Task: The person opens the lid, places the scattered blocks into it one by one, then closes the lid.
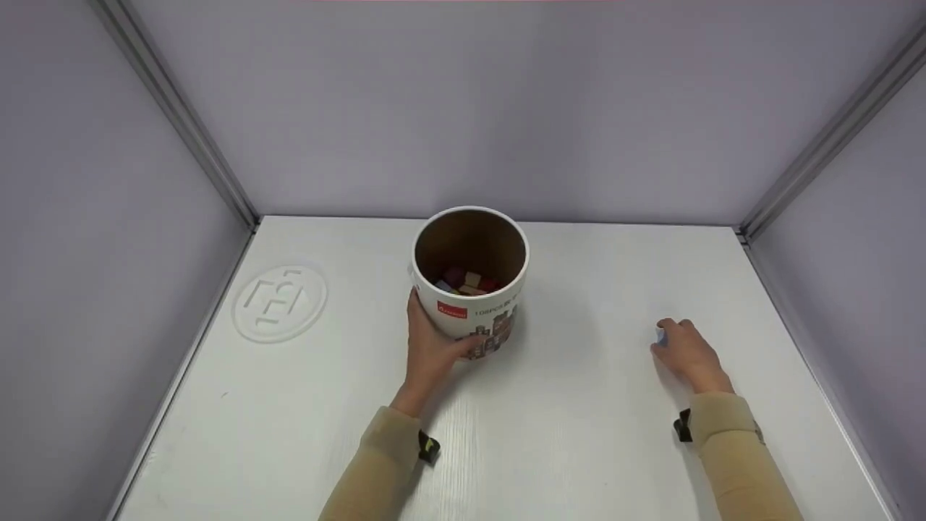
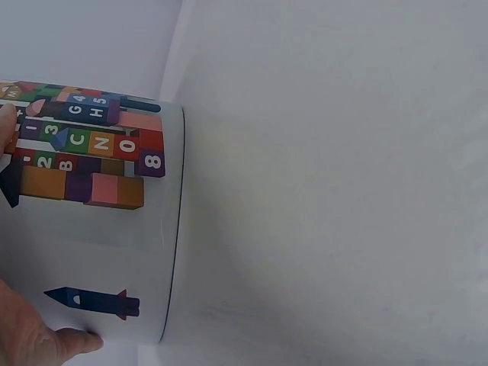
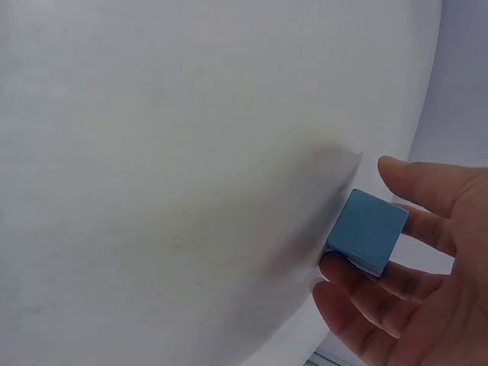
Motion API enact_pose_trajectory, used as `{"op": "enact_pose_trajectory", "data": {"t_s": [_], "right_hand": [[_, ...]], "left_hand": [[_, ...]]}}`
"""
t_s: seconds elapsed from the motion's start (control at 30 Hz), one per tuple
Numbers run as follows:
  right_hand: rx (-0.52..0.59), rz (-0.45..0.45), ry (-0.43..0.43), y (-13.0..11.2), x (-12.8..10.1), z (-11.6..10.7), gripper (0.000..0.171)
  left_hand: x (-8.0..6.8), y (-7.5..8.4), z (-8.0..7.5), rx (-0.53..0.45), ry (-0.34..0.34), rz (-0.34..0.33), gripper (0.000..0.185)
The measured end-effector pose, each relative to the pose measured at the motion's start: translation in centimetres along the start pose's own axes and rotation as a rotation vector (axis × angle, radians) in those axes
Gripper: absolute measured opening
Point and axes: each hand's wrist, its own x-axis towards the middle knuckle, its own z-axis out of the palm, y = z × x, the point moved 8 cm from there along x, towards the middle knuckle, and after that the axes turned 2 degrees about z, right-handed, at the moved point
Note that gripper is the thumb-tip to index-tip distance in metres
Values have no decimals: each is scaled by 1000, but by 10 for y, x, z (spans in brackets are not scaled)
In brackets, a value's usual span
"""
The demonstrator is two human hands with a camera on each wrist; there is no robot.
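A white cylindrical bucket [image 1: 474,305] printed with pictures of building blocks stands near the back middle of the table. My left hand [image 1: 430,349] grips its lower left side, with the thumb across the front. In the left wrist view, part of that hand [image 2: 30,335] lies against the printed wall. Several coloured blocks [image 1: 472,282] lie at the bottom of the bucket. Off to the right, low over the table, my right hand [image 1: 687,353] holds a blue block [image 3: 369,231] in its curled fingers. The thumb [image 3: 427,185] appears apart from the block in the right wrist view.
The white table [image 1: 550,434] is bounded by pale panels [image 1: 506,108] at the back and both sides, with metal posts at the corners. A round embossed emblem [image 1: 280,302] marks the tabletop on the left.
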Motion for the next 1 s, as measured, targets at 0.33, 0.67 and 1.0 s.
{"op": "enact_pose_trajectory", "data": {"t_s": [0.33,0.67,1.0], "right_hand": [[-22,-33,-1,-5,1,-1,37],[-20,-37,-17,-4,3,-1,35],[20,-106,79,-30,0,-18,38]], "left_hand": [[0,-1,-2,-7,-6,5,136],[-3,0,-5,11,-3,-8,136],[-3,-1,-6,18,0,-15,136]]}}
